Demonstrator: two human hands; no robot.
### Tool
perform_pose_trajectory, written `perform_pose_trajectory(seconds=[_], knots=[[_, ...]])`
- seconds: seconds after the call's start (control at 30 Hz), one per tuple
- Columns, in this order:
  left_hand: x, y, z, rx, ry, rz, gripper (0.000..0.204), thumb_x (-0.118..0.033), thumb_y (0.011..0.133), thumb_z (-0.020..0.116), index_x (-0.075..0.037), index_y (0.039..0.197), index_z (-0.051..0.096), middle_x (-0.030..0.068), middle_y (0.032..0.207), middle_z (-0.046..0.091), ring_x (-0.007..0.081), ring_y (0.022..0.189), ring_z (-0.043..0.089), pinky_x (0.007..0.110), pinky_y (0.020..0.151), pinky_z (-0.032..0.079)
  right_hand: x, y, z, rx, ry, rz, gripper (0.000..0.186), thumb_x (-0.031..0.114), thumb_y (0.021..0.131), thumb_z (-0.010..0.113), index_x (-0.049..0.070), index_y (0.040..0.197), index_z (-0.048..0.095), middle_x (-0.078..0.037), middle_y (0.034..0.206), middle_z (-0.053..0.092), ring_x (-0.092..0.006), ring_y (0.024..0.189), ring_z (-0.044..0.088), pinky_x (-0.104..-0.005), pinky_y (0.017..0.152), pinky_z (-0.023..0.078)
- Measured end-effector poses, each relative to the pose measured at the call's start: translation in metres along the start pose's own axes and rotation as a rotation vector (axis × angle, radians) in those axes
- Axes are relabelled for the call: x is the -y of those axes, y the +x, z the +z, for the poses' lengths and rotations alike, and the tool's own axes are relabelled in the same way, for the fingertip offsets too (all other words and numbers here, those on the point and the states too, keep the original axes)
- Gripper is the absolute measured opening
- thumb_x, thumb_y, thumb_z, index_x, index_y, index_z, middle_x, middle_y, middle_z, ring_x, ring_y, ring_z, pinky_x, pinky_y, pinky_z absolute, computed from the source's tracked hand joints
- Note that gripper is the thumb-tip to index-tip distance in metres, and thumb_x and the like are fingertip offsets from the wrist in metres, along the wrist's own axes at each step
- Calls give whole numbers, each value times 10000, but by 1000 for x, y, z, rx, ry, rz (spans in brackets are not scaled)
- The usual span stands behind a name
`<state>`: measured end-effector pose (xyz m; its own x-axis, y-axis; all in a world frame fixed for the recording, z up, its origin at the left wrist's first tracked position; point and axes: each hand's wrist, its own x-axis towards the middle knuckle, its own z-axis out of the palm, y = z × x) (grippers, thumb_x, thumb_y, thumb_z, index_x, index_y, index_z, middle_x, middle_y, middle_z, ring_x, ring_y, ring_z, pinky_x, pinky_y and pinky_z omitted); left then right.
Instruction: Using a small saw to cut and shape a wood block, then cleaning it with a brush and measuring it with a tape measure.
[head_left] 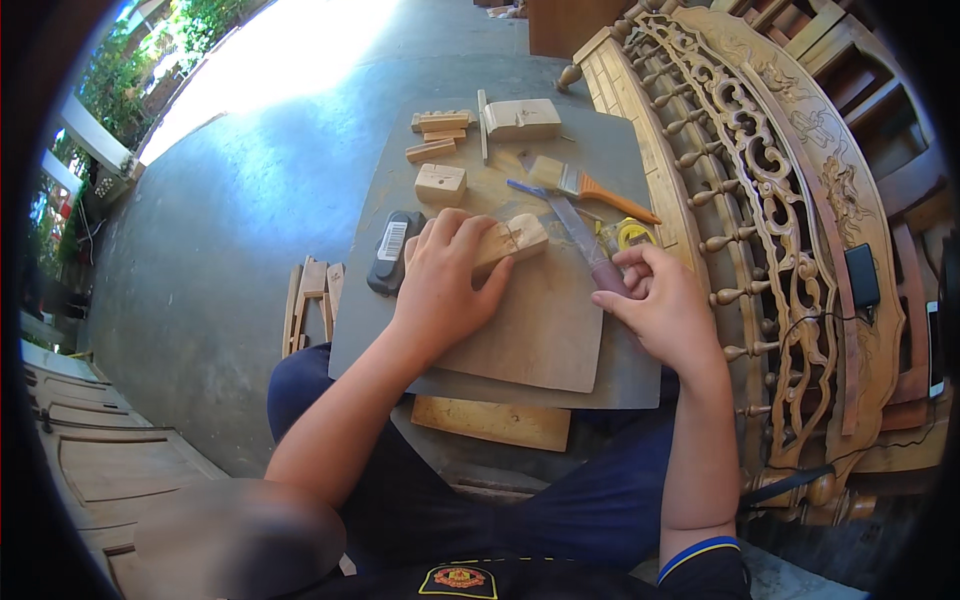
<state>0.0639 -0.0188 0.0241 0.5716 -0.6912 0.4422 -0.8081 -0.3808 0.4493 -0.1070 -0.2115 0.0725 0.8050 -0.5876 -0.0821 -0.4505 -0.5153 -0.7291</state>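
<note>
My left hand (450, 275) is closed over a light wooden block (522, 234) on a board (535, 355) atop a grey panel. My right hand (655, 300) has its curled fingers on the reddish handle (606, 270) of a long flat metal tool (563, 212). Above that lie a wide brush (595, 190) with an orange handle and a yellow tape measure (633, 232). A black object (393, 252) with a white label rests left of my left hand. A small wooden block (440, 182), several wooden strips (432, 148) and a larger block (523, 118) lie farther back.
Carved wooden furniture panels (830, 200) stand along the right, with a black device (861, 275) and phone (933, 350) on them. Wooden frame pieces (312, 300) lie left of the panel on the grey floor (200, 300). Wooden doors (110, 460) are at lower left. My legs are under the panel.
</note>
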Motion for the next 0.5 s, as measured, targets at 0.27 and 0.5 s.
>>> perform_pose_trajectory(seconds=[0.27,0.5], knots=[[14,12,11,-59,-73,8,407,-194,860,734,-24,1211,618,171,1169,593,381,1119,612,463,969,500,34,-25,9,-106,152,-116,368,25,774,863,2,1089,673,-34,834,625,-121,702,597,-264,644,499],[10,16,15,-36,-101,-56,408,-199,848,739,-19,1174,571,188,1152,576,405,1107,608,471,949,508,26,-24,27,-66,54,-146,310,54,766,868,10,997,666,-80,840,640,-194,713,630,-330,663,523]])
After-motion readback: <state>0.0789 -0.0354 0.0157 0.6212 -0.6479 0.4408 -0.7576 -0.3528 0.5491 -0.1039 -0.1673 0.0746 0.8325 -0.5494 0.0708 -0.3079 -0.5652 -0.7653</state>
